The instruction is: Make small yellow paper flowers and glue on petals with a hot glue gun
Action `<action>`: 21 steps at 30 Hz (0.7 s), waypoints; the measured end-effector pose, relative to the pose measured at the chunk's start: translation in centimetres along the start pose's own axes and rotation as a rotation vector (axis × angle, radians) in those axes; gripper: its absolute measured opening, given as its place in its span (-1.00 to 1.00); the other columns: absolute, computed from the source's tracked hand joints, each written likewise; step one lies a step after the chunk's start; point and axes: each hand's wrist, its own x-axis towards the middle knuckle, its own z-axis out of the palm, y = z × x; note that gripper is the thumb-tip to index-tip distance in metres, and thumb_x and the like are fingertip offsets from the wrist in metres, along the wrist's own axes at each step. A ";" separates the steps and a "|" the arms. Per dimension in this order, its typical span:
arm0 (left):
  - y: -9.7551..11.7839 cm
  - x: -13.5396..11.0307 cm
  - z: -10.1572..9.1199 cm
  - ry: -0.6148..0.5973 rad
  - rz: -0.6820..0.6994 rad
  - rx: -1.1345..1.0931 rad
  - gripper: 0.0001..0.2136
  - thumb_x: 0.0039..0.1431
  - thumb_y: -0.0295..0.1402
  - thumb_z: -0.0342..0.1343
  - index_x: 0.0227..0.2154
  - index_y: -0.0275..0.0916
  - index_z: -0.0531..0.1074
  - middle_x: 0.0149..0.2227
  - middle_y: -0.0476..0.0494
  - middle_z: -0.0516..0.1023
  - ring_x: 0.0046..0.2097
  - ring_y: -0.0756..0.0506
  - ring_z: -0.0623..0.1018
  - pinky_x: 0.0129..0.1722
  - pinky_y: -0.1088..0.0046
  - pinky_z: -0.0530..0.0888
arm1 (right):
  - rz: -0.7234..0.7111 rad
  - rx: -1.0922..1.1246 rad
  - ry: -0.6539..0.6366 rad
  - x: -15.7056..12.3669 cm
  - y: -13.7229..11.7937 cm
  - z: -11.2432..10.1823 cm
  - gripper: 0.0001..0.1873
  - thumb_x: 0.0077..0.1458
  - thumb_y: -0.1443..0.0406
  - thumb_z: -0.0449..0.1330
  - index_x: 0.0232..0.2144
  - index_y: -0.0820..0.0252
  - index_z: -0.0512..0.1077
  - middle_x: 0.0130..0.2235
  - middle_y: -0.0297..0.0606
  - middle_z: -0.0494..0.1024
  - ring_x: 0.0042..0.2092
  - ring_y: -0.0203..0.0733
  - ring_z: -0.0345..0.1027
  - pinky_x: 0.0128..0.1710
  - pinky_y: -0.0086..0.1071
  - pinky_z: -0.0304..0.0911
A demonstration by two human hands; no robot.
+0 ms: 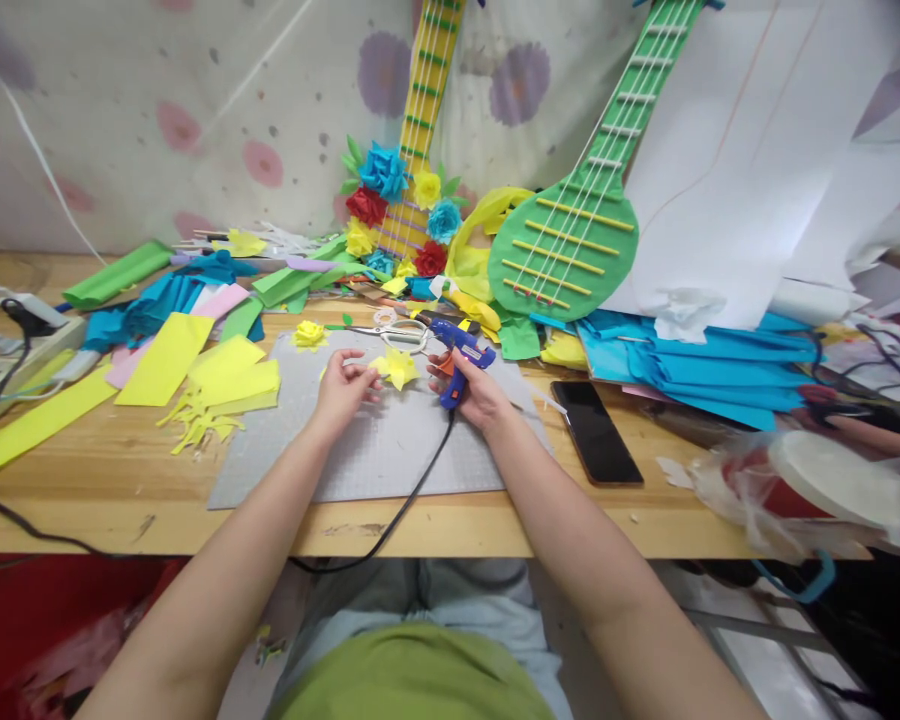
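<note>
A blue hot glue gun (459,352) is gripped in my right hand (480,392), its nozzle pointing up and to the left. My left hand (345,388) pinches the edge of a yellow paper flower (397,368) between thumb and finger, just left of the glue gun. Both hands are above a grey cutting mat (390,465). Behind them on the mat lie scissors with pale handles (405,337) and another yellow paper flower (310,335). The glue gun's black cord (412,490) runs down over the table's front edge.
Yellow paper pieces (229,380) and a power strip (45,360) lie left. A phone (597,432), blue crepe paper (705,365) and a lidded tub in plastic (840,475) are right. A green paper instrument (570,245) and a flower-trimmed yellow one (424,110) lean behind.
</note>
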 end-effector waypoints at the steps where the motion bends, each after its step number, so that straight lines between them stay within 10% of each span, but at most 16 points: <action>1: 0.1 0.0 0.2 0.009 -0.018 0.009 -0.59 -0.19 -0.33 0.18 -0.25 -0.20 0.15 -0.51 0.05 0.45 -0.53 0.02 0.46 -0.62 0.53 0.40 | -0.001 -0.002 0.004 0.0 0.0 0.0 -0.85 -0.06 0.20 0.24 -0.44 0.15 0.43 -0.35 -0.34 0.54 -0.28 -0.26 0.41 -0.40 -0.37 0.41; 21: -0.8 0.7 1.3 0.064 -0.082 0.255 -0.59 -0.17 -0.33 0.16 -0.29 -0.20 0.06 -0.55 0.05 0.44 -0.65 0.08 0.32 -0.72 0.61 0.22 | -0.013 -0.043 0.026 0.1 0.2 0.0 -0.81 -0.09 0.16 0.25 -0.43 0.14 0.41 -0.38 -0.35 0.54 -0.31 -0.27 0.43 -0.44 -0.43 0.38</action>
